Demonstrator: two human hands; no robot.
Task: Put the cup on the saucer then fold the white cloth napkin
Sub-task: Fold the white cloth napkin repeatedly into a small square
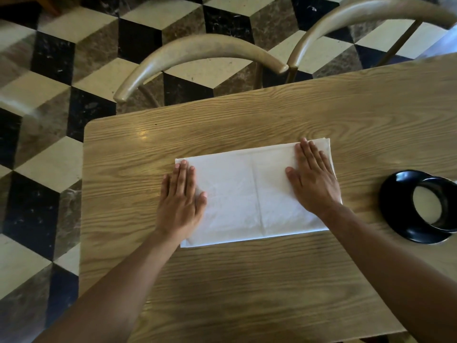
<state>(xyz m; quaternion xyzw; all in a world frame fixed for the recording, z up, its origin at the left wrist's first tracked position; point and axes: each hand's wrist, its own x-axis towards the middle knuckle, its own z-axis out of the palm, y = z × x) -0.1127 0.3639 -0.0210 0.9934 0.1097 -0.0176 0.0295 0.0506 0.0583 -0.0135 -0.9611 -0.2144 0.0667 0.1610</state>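
Note:
A white cloth napkin (249,194) lies flat on the wooden table (247,280) as a folded rectangle, with a crease down its middle. My left hand (180,201) presses flat on its left edge, partly on the table, fingers together and extended. Flat on the napkin's right end rests my right hand (312,179), fingers pointing away from me. At the right edge of the view a black cup (437,201) with a pale inside stands on a black saucer (393,194), partly cut off by the frame.
Two curved wooden chair backs (197,53) (358,18) stand beyond the table's far edge. The table's left edge and rounded corner (86,129) lie close to my left hand. Below is a black, cream and brown tiled floor (49,95).

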